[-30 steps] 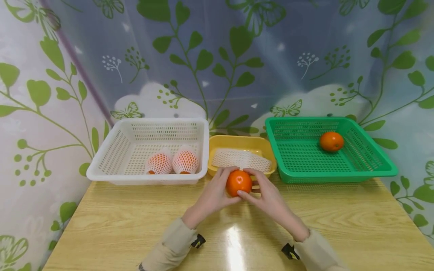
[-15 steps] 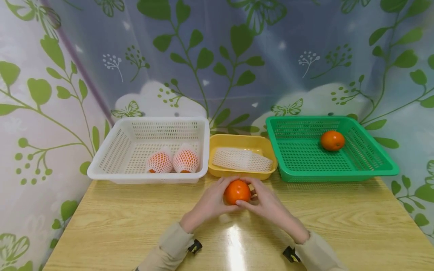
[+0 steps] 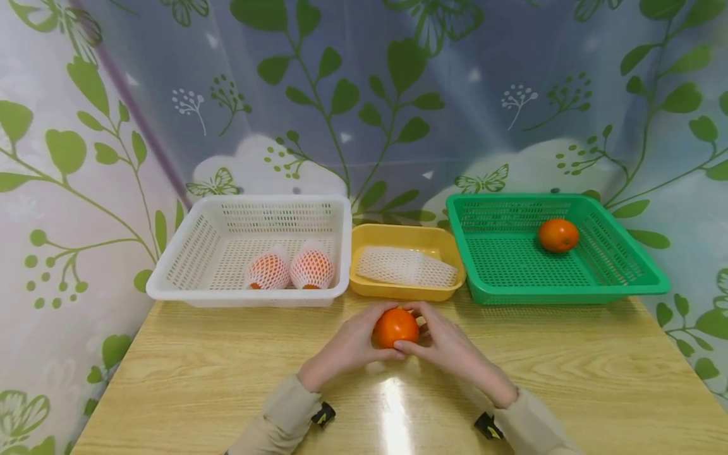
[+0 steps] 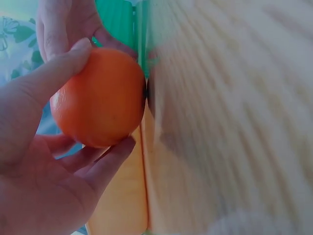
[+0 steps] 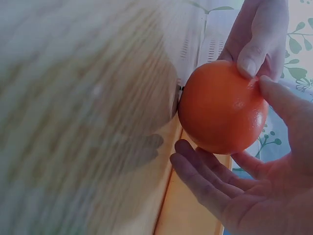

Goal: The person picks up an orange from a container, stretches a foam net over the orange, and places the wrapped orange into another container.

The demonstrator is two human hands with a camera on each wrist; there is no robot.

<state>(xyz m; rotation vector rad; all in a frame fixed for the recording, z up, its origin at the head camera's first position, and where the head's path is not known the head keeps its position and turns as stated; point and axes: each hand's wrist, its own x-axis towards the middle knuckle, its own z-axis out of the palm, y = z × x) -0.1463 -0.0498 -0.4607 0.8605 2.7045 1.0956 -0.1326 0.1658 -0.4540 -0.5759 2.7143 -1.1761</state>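
In the head view an orange sits between both hands at the table's middle, in front of the yellow tray. My left hand curls round its left side, and my right hand grips it from the right. Seen from the left wrist, the orange is at or very close to the tabletop, with thumb and fingers on either side of it. The right wrist view shows the thumb on the upper side of the orange and the fingers along its far side.
A white basket at left holds two fruits in foam net sleeves. The yellow tray carries white foam netting. At right, a green basket contains another orange. A patterned curtain hangs behind.
Both hands have brought the orange towards the person and down in the head view, away from the yellow tray. Their grip looks the same.
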